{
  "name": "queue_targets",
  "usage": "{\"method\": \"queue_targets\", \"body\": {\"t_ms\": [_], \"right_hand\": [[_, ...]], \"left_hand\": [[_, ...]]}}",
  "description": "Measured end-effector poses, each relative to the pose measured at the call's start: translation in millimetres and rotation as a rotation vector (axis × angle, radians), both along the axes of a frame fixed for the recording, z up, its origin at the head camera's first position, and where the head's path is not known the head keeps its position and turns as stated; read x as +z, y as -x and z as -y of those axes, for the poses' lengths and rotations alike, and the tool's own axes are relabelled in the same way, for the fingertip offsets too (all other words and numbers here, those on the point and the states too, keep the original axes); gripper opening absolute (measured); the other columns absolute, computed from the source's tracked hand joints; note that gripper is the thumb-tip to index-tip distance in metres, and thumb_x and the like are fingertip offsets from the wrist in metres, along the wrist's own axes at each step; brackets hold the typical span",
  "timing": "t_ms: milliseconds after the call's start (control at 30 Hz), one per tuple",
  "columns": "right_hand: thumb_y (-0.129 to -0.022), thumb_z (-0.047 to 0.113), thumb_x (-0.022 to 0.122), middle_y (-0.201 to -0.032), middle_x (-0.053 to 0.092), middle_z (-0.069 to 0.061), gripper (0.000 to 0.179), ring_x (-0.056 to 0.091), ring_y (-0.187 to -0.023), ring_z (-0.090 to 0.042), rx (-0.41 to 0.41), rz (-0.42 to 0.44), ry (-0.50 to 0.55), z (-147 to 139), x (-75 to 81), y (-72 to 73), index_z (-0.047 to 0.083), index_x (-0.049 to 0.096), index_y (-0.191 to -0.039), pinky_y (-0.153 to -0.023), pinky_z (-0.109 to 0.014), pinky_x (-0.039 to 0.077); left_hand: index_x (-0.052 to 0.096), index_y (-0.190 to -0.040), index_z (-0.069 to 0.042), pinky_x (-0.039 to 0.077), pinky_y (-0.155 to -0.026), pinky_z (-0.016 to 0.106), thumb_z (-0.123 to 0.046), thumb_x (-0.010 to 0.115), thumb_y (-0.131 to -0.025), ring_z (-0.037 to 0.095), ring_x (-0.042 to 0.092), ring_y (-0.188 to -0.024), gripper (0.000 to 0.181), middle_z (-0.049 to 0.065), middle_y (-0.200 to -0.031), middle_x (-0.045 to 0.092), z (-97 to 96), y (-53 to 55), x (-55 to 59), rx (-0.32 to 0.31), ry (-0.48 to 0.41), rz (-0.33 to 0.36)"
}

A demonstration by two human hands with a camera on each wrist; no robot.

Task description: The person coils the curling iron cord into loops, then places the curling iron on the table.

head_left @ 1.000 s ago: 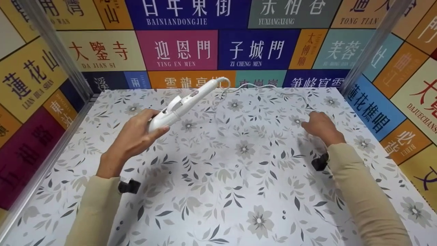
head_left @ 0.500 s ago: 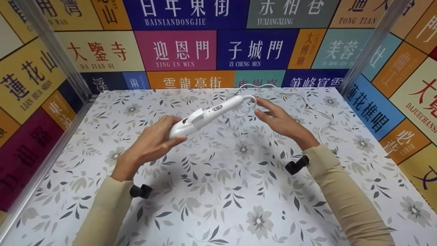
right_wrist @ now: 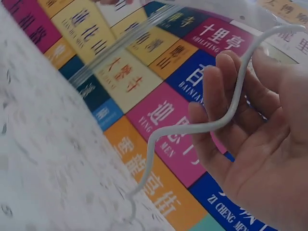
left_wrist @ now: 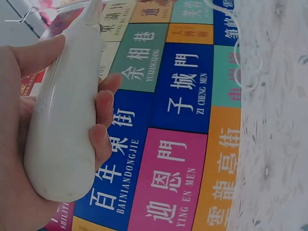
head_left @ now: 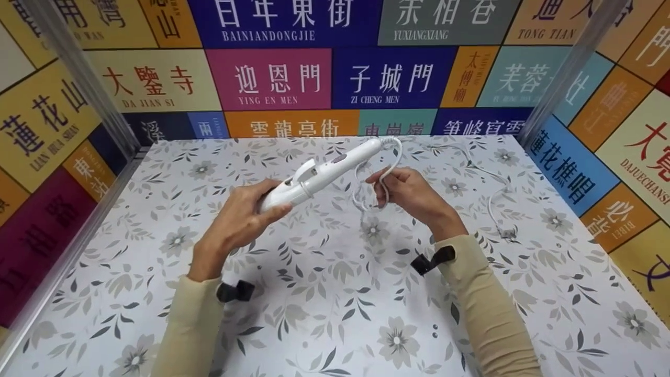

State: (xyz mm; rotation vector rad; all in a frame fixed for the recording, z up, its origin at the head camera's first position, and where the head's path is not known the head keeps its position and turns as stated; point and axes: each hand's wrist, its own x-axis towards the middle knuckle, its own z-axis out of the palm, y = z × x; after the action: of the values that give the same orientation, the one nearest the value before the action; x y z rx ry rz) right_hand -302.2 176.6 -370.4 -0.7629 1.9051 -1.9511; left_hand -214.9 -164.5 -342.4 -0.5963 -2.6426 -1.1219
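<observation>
A white curling iron with a raised clip lever and a purple-grey switch slants up to the right above the table. My left hand grips its thick rounded end; in the left wrist view the thumb and several fingers wrap that smooth body. From the slim end a white power cord loops down to my right hand. The right wrist view has the cord running across the palm side of my curled fingers.
The cord's far stretch lies on the right of the floral-patterned table, ending near a plug. Panels printed with place names wall the back and both sides, with clear corner posts.
My right hand has come left from the far right side to the cord by the curling iron, its fingers now curled there. My left hand has carried the curling iron rightward.
</observation>
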Motion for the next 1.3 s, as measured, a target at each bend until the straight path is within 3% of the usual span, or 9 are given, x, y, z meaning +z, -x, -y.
{"method": "queue_targets", "body": {"t_ms": [100, 233, 367, 533, 700, 833, 933, 1100, 1300], "right_hand": [[-0.096, 0.052, 0.055, -0.063, 0.048, 0.005, 0.044, 0.050, -0.059, -0.011, 0.101, 0.002, 0.049, 4, -5.8, -2.3, 0.011, 0.069, -0.091, -0.072, -0.027, 0.054], [-0.102, 0.044, 0.050, -0.057, 0.036, 0.007, 0.041, 0.036, -0.052, -0.011, 0.285, 0.002, 0.103, 6, -14.0, -3.8, 0.012, 0.068, -0.085, -0.070, -0.026, 0.053], [-0.108, 0.026, 0.045, -0.057, 0.030, 0.005, 0.036, 0.025, -0.052, -0.014, 0.332, 0.022, 0.082, 3, -19.6, -3.9, 0.012, 0.064, -0.081, -0.059, -0.027, 0.040], [-0.102, 0.016, 0.053, -0.059, 0.035, 0.005, 0.025, 0.024, -0.054, -0.013, 0.183, 0.039, -0.056, -2, -25.1, -0.9, 0.014, 0.059, -0.077, -0.057, -0.030, 0.025], [-0.093, 0.005, 0.062, -0.062, 0.055, 0.004, 0.015, 0.044, -0.055, -0.010, 0.041, -0.005, -0.241, -6, -26.8, 2.1, 0.012, 0.072, -0.084, -0.056, -0.024, 0.039], [-0.091, 0.013, 0.071, -0.066, 0.064, 0.006, 0.015, 0.053, -0.059, -0.009, -0.006, -0.102, -0.395, -6, -22.0, 1.1, 0.012, 0.072, -0.077, -0.057, -0.022, 0.044], [-0.089, 0.026, 0.077, -0.064, 0.061, 0.009, 0.020, 0.049, -0.058, -0.008, -0.076, -0.170, -0.494, -7, -13.5, -3.8, 0.013, 0.072, -0.075, -0.058, -0.023, 0.043], [-0.089, 0.028, 0.076, -0.060, 0.047, 0.007, 0.024, 0.039, -0.054, -0.008, -0.130, -0.227, -0.557, -4, 6.8, -17.6, 0.009, 0.071, -0.076, -0.052, -0.023, 0.033], [-0.100, 0.035, 0.061, -0.065, 0.060, -0.004, 0.025, 0.049, -0.049, -0.014, -0.148, -0.274, -0.729, 10, 22.4, -37.7, 0.016, 0.074, -0.092, -0.045, -0.025, 0.033]], "left_hand": [[0.064, -0.127, -0.007, 0.049, -0.075, 0.038, -0.030, 0.068, -0.094, 0.026, 0.063, -0.086, 0.040, 0.014, -0.108, 0.071, 1.2, 0.2, -4.5, -0.002, -0.045, 0.038], [0.064, -0.125, -0.009, 0.048, -0.074, 0.036, -0.033, 0.069, -0.093, 0.025, 0.061, -0.087, 0.040, 0.012, -0.108, 0.070, 3.4, 2.1, -10.1, -0.001, -0.076, 0.103], [0.067, -0.124, -0.012, 0.049, -0.071, 0.036, -0.034, 0.073, -0.089, 0.023, 0.061, -0.083, 0.042, 0.011, -0.106, 0.071, 5.9, 5.4, -16.1, -0.032, -0.095, 0.144], [0.071, -0.124, -0.013, 0.049, -0.071, 0.034, -0.035, 0.076, -0.086, 0.021, 0.060, -0.081, 0.044, 0.009, -0.107, 0.073, 9.3, 7.9, -24.0, -0.089, -0.062, 0.194], [0.076, -0.116, -0.016, 0.049, -0.065, 0.031, -0.042, 0.079, -0.083, 0.017, 0.060, -0.072, 0.042, 0.004, -0.097, 0.076, 8.8, 10.7, -25.8, -0.158, 0.021, 0.261], [0.077, -0.116, -0.018, 0.049, -0.059, 0.028, -0.048, 0.081, -0.080, 0.012, 0.059, -0.065, 0.047, 0.001, -0.093, 0.077, 5.8, 11.6, -24.7, -0.197, 0.087, 0.325], [0.077, -0.116, -0.017, 0.048, -0.058, 0.027, -0.048, 0.080, -0.081, 0.010, 0.058, -0.063, 0.047, 0.000, -0.092, 0.078, 2.5, 12.3, -23.1, -0.222, 0.123, 0.330], [0.077, -0.116, -0.017, 0.047, -0.059, 0.027, -0.050, 0.079, -0.082, 0.009, 0.057, -0.062, 0.047, -0.003, -0.087, 0.077, -5.0, 12.2, -19.5, -0.235, 0.189, 0.321], [0.075, -0.114, -0.014, 0.044, -0.063, 0.030, -0.052, 0.069, -0.091, 0.014, 0.053, -0.064, 0.045, 0.000, -0.082, 0.069, -9.8, 16.0, -23.9, -0.137, 0.314, 0.207]]}}
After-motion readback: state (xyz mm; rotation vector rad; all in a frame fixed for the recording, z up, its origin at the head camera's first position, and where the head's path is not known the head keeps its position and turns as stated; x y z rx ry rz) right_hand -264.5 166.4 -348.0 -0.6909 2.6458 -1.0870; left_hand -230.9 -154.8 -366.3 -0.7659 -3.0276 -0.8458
